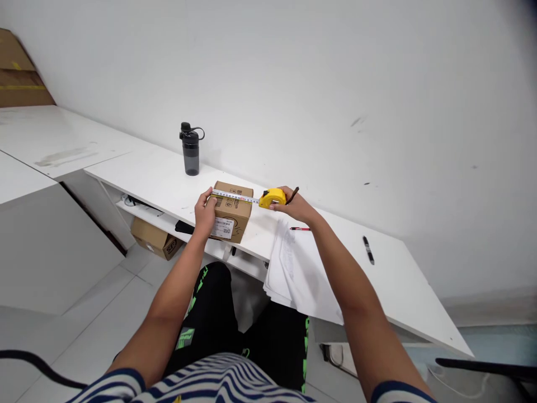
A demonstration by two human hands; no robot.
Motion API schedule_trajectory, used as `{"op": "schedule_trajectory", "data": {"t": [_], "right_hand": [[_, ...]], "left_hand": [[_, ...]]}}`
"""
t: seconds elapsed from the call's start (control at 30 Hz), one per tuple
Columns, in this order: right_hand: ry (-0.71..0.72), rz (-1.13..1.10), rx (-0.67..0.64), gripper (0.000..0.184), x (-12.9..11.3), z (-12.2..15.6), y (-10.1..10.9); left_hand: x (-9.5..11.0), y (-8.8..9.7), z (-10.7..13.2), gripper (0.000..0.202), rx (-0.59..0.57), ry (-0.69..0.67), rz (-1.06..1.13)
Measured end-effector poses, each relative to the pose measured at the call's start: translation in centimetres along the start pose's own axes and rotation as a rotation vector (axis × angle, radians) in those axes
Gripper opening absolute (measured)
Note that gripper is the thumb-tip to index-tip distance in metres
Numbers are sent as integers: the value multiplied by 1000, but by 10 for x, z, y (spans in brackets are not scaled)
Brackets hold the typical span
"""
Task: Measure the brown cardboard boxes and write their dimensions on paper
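Note:
A small brown cardboard box [237, 215] with a white label on its front rests on the white desk. Across its top lies the pulled-out blade of a yellow tape measure [272, 197]. My right hand [293, 205] grips the tape measure's case just past the box's right edge, with a dark strap sticking out behind. At the box's left edge, my left hand [205, 210] pinches the blade's end, its fingers against the cardboard. The exact contact of the fingertips is too small to make out.
A dark shaker bottle [191, 151] stands behind the box, near the wall. Stacked papers [293, 268] hang over the desk's front edge, with a red pen [300, 228] beside them. A black marker [368, 250] lies farther right. Another cardboard box [153, 238] sits below the desk.

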State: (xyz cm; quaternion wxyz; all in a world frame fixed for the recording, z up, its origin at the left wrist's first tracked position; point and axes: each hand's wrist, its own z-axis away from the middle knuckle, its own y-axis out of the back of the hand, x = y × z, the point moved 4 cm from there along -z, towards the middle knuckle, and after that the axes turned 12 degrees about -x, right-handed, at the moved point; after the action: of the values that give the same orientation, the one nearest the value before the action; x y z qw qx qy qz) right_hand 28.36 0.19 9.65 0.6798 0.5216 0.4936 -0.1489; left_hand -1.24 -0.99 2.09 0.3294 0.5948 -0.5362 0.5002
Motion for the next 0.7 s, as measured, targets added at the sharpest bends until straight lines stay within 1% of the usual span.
{"op": "schedule_trajectory", "data": {"t": [0.07, 0.2, 0.37, 0.57, 0.63, 0.7], "right_hand": [[-15, 31, 15, 50, 2, 5, 0], [-27, 131, 30, 49, -3, 9, -2], [8, 113, 45, 50, -6, 6, -9], [77, -42, 51, 52, -8, -10, -15], [132, -47, 84, 52, -16, -19, -18], [211, 6, 140, 53, -28, -30, -25]], "left_hand": [[0, 0, -1, 45, 0, -1, -1], [0, 0, -2, 45, 6, 7, 13], [1, 0, -1, 44, -1, -6, 1], [-1, 1, -1, 44, 2, 5, 11], [-3, 1, -2, 43, 4, 4, 9], [-4, 1, -2, 43, 2, 5, 6]]}}
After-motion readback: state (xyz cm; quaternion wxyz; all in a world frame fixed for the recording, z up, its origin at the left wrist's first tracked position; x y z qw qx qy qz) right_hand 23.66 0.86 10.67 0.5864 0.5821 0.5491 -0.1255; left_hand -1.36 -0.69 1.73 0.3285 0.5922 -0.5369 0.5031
